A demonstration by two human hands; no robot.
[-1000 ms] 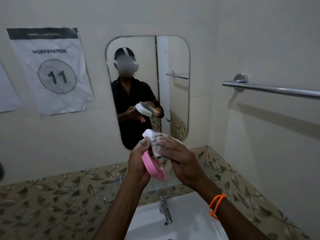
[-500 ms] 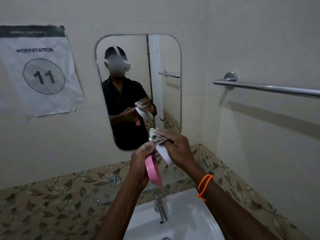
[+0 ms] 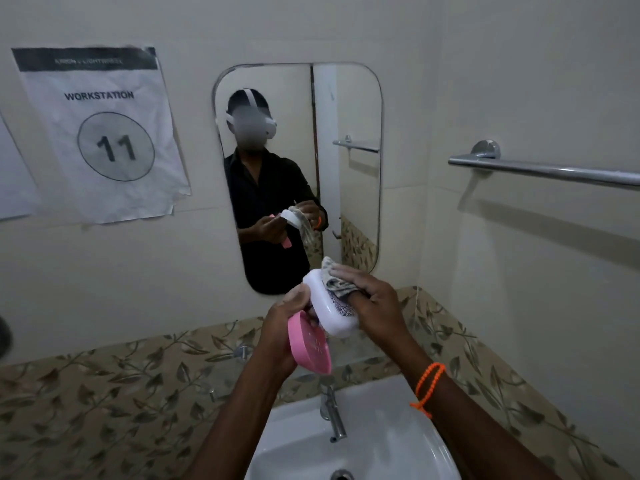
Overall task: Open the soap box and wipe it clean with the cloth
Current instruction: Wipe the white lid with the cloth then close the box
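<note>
Hands meet mid-frame above the sink (image 3: 408,455): left hand (image 3: 277,336) grips the open soap box (image 3: 329,306) with its pink lid (image 3: 308,348) hanging low, right hand (image 3: 374,306) pinches the cloth (image 3: 336,280) against the white half

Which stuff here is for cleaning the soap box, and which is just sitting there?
For the job: white plastic soap box half, pink plastic lid half, patterned grey cloth.
Just there: white ceramic sink, chrome tap, chrome towel rail, paper workstation sign.
</note>
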